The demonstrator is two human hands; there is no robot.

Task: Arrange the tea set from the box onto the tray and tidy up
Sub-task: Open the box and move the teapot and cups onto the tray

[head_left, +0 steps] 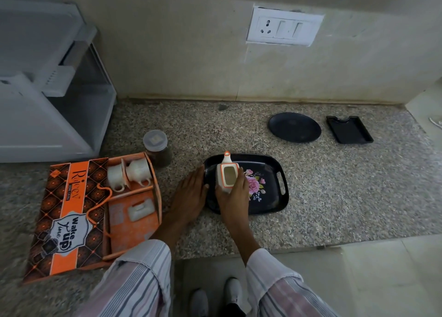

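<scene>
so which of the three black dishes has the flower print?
The handled tray under the right hand: pink flowers on its floor. The round plate and small rectangular tray near the wall are plain black.

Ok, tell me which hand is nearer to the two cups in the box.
Left. The left hand rests at the tray's left edge, just right of the box holding the cups. The right hand is farther right, gripping the teapot over the tray.

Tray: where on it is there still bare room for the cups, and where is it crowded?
The tray is free on its right half, from the flower print to the right handle, and along the front rim. Its left end is crowded: the right hand holds the teapot there, and the left hand rests against the left rim. Two cups remain in the box.
</scene>
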